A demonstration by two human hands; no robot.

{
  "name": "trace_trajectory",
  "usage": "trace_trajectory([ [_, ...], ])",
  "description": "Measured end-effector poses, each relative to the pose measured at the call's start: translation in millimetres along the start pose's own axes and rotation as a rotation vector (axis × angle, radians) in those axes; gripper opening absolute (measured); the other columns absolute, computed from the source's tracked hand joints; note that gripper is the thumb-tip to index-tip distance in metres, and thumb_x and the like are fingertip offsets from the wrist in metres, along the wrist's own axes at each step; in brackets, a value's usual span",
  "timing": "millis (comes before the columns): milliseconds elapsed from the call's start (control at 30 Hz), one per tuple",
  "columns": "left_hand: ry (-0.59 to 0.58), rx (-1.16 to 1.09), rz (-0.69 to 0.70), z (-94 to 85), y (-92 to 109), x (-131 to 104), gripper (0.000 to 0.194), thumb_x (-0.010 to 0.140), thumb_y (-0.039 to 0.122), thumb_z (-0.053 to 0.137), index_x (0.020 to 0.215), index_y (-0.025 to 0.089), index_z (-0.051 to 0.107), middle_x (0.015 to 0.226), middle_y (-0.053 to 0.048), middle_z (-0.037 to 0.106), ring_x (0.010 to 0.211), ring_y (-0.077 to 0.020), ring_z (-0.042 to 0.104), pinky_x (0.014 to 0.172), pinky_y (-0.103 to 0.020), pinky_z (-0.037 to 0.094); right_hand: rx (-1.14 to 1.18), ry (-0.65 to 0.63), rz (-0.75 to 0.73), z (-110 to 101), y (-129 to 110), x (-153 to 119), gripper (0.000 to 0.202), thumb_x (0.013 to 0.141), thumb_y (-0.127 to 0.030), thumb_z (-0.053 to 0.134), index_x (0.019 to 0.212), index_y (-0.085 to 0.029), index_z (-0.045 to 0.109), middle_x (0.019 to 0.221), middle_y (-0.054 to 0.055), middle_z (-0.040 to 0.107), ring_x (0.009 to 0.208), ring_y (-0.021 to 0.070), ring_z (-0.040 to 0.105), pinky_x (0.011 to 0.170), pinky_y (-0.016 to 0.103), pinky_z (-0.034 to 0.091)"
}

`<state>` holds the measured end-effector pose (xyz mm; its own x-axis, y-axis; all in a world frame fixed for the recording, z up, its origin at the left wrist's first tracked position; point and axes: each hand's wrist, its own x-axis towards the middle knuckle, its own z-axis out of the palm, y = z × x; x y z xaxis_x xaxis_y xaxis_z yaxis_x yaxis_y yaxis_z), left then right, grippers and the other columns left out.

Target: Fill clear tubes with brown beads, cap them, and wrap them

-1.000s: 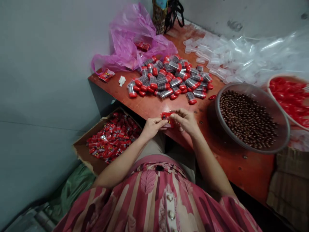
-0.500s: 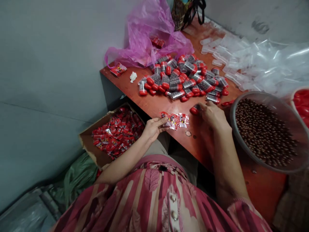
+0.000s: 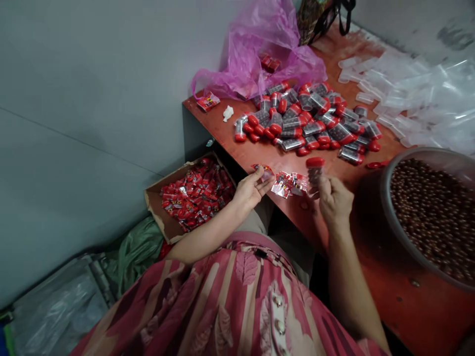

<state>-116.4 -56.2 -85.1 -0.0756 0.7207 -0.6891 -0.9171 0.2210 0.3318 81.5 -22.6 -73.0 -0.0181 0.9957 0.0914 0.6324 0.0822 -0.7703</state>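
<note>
Between the thumb and fingers of my left hand (image 3: pixel 249 190) is a red printed wrapper (image 3: pixel 264 172), held just off the table's near edge. My right hand (image 3: pixel 336 200) grips a clear capsule-shaped container (image 3: pixel 315 174) with a red cap on top and dark balls inside. More flat red wrappers (image 3: pixel 284 184) lie on the table between my two hands. Behind them is a pile of filled, red-capped containers (image 3: pixel 297 123).
A tub of brown balls (image 3: pixel 434 217) stands at the right on the red table (image 3: pixel 404 311). Clear empty tubes (image 3: pixel 415 94) are heaped at the back right. A pink plastic bag (image 3: pixel 252 49) sits at the back. Below left, a cardboard box (image 3: pixel 153 207) holds wrapped packs.
My right hand has lifted a container from the table's front area and now holds it upright, cap up. My left hand has drawn one wrapper away from the others. The view has shifted left.
</note>
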Motion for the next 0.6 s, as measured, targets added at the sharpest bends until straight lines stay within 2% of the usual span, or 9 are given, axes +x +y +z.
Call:
trace_trajectory([
  [67,-0.004,-0.021,-0.004,3.9,-2,-2,0.013,0.081,0.021,0.065,0.074,0.011,0.062,0.066,-0.005,0.068,0.065,-0.0168,0.069,0.067,-0.029,0.057,0.084,-0.081,0.050,9,-15,-32,0.030,0.087,-0.045,0.048,0.076,-0.020,0.063,0.055,-0.001,0.059,0.048,0.0136,0.054,0.049,0.025,0.041],
  [100,-0.011,-0.028,-0.005,6.1,-4,-3,0.012,0.081,0.020,0.064,0.074,0.011,0.061,0.065,-0.005,0.068,0.065,-0.0165,0.069,0.066,-0.028,0.057,0.159,-0.098,0.077,14,-21,-46,0.030,0.088,-0.045,0.048,0.081,-0.020,0.064,0.055,-0.001,0.059,0.045,0.0129,0.053,0.046,0.025,0.041],
  [200,-0.039,-0.044,0.005,11.2,-9,-7,0.012,0.081,0.018,0.064,0.072,0.011,0.061,0.065,-0.004,0.068,0.061,-0.0137,0.067,0.063,-0.025,0.055,0.271,-0.132,0.092,29,-28,-71,0.030,0.088,-0.045,0.048,0.090,-0.020,0.065,0.060,-0.001,0.061,0.046,0.0128,0.056,0.046,0.025,0.046],
  [333,-0.109,-0.062,0.021,12.0,-18,-12,0.010,0.075,0.017,0.069,0.075,0.011,0.062,0.068,-0.002,0.068,0.060,-0.0101,0.065,0.063,-0.022,0.053,0.254,-0.077,0.053,39,-23,-77,0.031,0.088,-0.044,0.048,0.096,-0.020,0.066,0.063,0.001,0.063,0.051,0.0135,0.059,0.051,0.026,0.049],
  [500,-0.231,0.024,0.092,11.5,-25,-18,0.026,0.063,0.025,0.080,0.069,0.011,0.059,0.064,0.000,0.065,0.056,-0.0087,0.061,0.058,-0.020,0.048,0.116,-0.005,-0.024,40,-20,-76,0.032,0.088,-0.042,0.049,0.099,-0.017,0.066,0.065,0.002,0.064,0.053,0.0132,0.058,0.053,0.026,0.050],
  [600,-0.246,0.109,0.122,12.8,-25,-19,0.034,0.058,0.033,0.082,0.067,0.011,0.058,0.062,0.001,0.064,0.055,-0.0092,0.059,0.057,-0.021,0.046,0.249,-0.056,0.028,41,-21,-76,0.033,0.089,-0.043,0.047,0.093,-0.016,0.064,0.060,0.000,0.062,0.047,0.0123,0.057,0.047,0.025,0.049],
])
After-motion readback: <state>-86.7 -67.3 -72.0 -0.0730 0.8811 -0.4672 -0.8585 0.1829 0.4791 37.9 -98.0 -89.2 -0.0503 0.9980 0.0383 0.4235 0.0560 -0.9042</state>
